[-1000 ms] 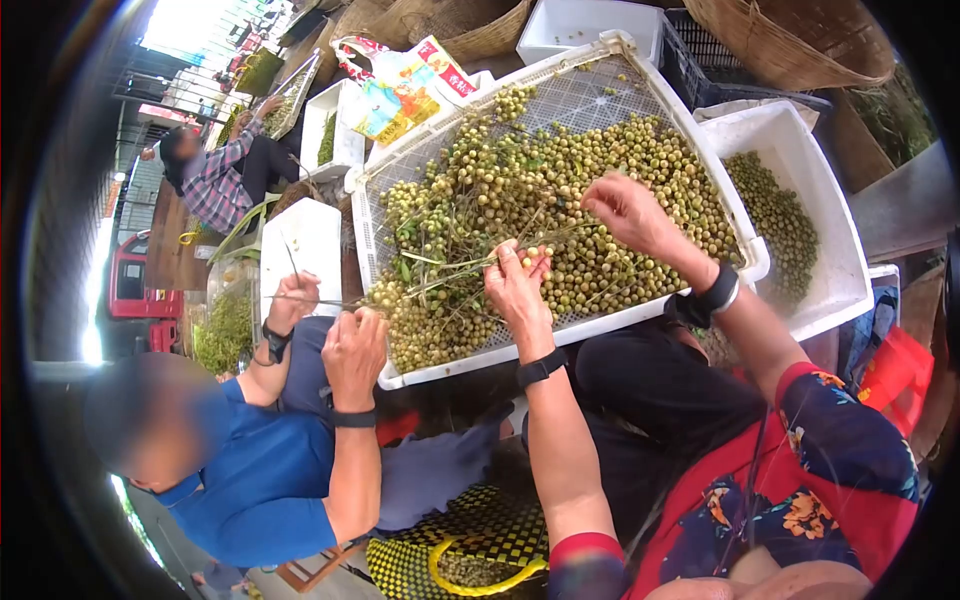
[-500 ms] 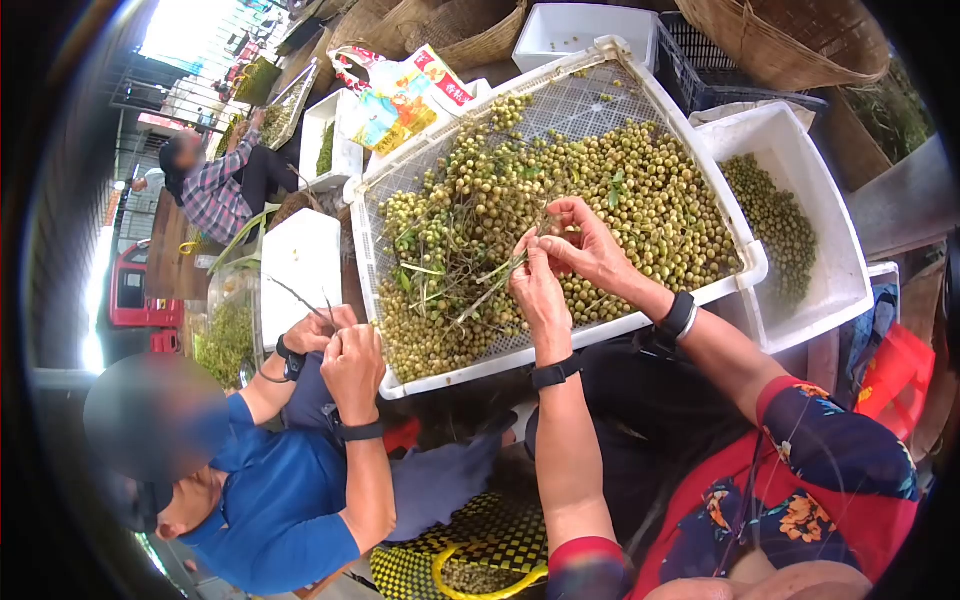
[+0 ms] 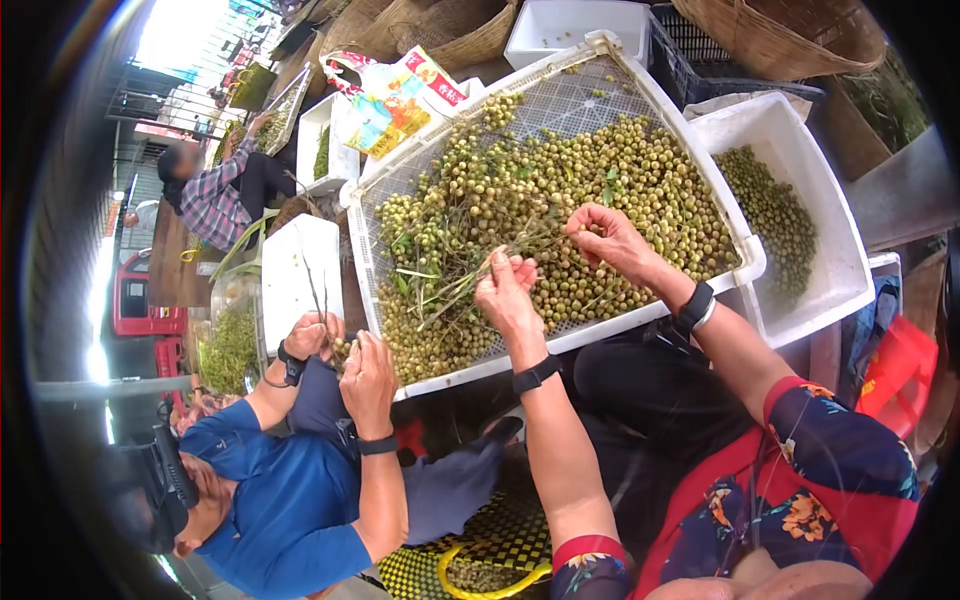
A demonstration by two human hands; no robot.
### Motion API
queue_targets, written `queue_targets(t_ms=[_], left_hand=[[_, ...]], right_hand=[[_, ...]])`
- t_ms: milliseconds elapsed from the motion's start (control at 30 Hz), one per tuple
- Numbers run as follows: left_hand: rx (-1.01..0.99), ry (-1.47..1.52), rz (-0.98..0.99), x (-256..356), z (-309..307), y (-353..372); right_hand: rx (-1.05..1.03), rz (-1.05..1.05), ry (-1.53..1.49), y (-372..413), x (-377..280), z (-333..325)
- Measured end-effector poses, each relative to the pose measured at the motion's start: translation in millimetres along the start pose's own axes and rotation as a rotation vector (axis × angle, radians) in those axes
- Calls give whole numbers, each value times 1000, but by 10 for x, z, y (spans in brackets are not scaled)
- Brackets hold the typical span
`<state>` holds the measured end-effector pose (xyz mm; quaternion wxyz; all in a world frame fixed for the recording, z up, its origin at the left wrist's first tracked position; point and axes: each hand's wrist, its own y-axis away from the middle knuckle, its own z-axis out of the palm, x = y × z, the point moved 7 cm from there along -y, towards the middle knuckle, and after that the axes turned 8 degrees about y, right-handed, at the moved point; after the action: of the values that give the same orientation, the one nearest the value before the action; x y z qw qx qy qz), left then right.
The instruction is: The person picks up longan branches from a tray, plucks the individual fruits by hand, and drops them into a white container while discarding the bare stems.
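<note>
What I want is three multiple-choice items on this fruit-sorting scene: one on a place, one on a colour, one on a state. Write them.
1. Where does the white tub of loose fruit stand?
A. Beside the mesh tray, on the wearer's right.
B. On top of the tray.
C. Under the tray.

2. What colour is the co-worker's shirt, on the wearer's left?
A. Yellow.
B. Blue.
C. White.

3. What is the left hand doing?
A. Lying flat and empty.
B. Holding a knife.
C. Holding a stalky bunch.

Key:
1 A: the tub sits just past the tray's right rim.
2 B: the shirt is plainly blue.
3 C: its grip closes round the stalks above the tray.
</note>
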<state>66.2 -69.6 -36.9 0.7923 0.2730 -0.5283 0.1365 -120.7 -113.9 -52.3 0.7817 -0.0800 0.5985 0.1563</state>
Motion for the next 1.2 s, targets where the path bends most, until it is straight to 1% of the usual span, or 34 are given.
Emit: queue_targets(t_ms=[67,100,133,200,267,300,333,400,433,467,533,567,600,633,667,700,733,767,800,833,867,900,933,967,1000,1033,1067,1133,1167,1200], left_hand=[[25,19,45,68,-59,-51],[9,49,37,71,-64,-56],[-7,79,27,67,-64,-59],[-34,108,-2,36,-58,-54],[-55,141,-33,12,-47,-43],[-59,146,-41,26,-29,-31],[-63,151,-50,39,-11,-17],[-73,140,-64,41,32,3],[-97,142,-65,48,68,20],[-119,143,-64,67,99,30],[-119,149,-66,63,98,36],[-119,192,-57,72,94,32],[-119,237,-49,82,86,24],[-71,262,-25,108,35,4],[-65,262,-24,125,-7,11],[-84,260,3,184,-10,21],[-107,260,31,241,4,30],[-205,248,-8,250,70,68],[-209,247,-14,248,94,93],[-293,216,-48,224,177,131],[-374,184,-80,210,248,173],[-432,169,-110,233,325,245],[-432,169,-112,218,329,252],[-475,134,-125,190,361,267],[-518,99,-136,167,394,281],[-515,55,-124,155,393,281],[-511,56,-124,146,390,278],[-508,4,-89,128,373,251],[-528,-41,-75,128,365,238],[-526,-39,-75,128,370,247]], right_hand=[[27,-15,118,-24,-15,-95],[11,-7,288,-36,-32,-130],[58,-418,757,-2,-264,-118],[108,-510,1025,23,-324,-198],[164,-299,711,-85,-222,-419],[46,21,436,-83,-143,-438],[-19,140,221,22,-189,-388],[-113,283,-4,111,-195,-262],[-126,309,-128,141,-214,-185],[-125,308,-129,118,-148,-204],[-157,182,-168,46,-100,-161],[-116,218,-301,39,-20,-196],[-82,209,-354,11,3,-225],[-10,220,-423,-19,27,-317],[62,231,-490,-29,50,-413],[75,150,-417,-31,-17,-479],[119,99,-79,-49,-61,-536],[141,-105,353,-76,-223,-551],[163,-306,786,-64,-444,-469],[86,-282,714,-91,-513,-404],[-59,-120,451,-147,-433,-367],[-137,-116,376,-165,-482,-275],[-215,-111,300,-168,-519,-179],[-216,-110,300,-165,-556,-138],[-301,-54,259,-151,-519,-56],[-387,3,217,-126,-480,19],[-391,5,217,-129,-453,23],[-547,133,257,-100,-245,91],[-524,197,101,-65,-153,119],[-526,199,102,-49,-130,144]])
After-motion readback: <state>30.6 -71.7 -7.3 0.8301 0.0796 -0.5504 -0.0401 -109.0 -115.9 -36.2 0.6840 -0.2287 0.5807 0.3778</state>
